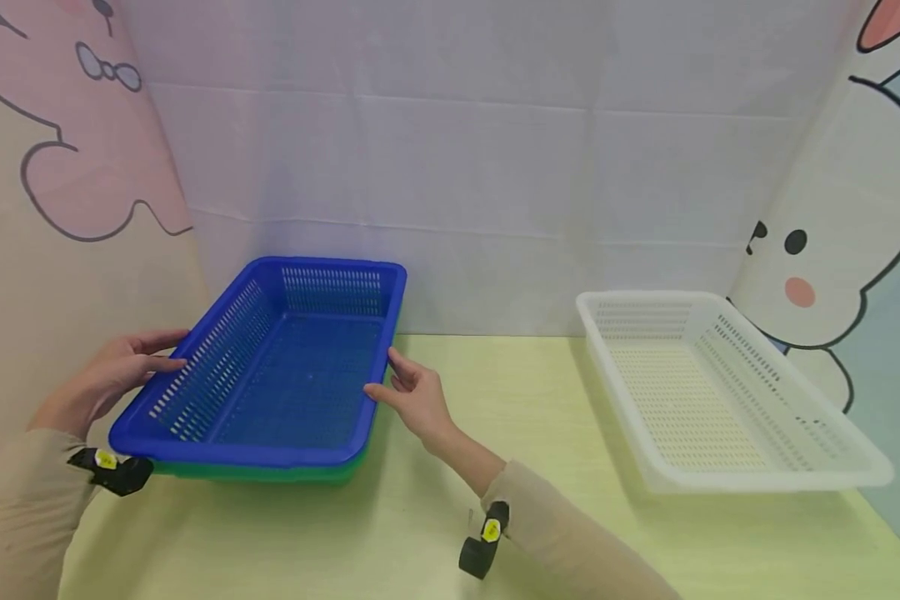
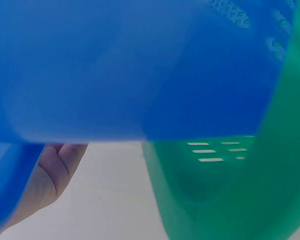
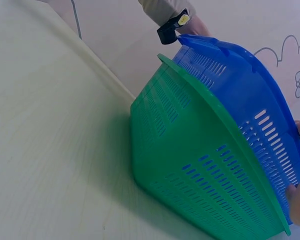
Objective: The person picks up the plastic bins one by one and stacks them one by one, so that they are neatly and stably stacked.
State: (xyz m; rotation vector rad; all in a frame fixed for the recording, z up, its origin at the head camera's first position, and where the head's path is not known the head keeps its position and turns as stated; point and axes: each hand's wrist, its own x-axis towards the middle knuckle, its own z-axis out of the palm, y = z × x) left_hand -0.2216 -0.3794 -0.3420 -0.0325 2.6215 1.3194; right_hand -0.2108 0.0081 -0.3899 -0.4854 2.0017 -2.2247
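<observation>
A blue plastic basket (image 1: 232, 456) with slotted sides sits partly inside a green basket (image 3: 175, 135) on the left part of the table. In the right wrist view, the blue rim stands above the green one, with blue wall showing between them. My left hand (image 1: 112, 375) grips the blue rim on its left side, thumb on top. On the opposite side, my right hand (image 1: 420, 404) pinches the same rim between thumb and fingers. Only a strip of green shows under the blue front edge in the head view. Blue and green plastic covers most of the left wrist view.
A white slotted basket (image 1: 780, 482) stands on the right side of the pale yellow table (image 1: 495, 400). Behind the table hangs a white cloth (image 1: 465, 167), with cartoon figures printed on the side panels. The table's right edge runs just beyond the white basket.
</observation>
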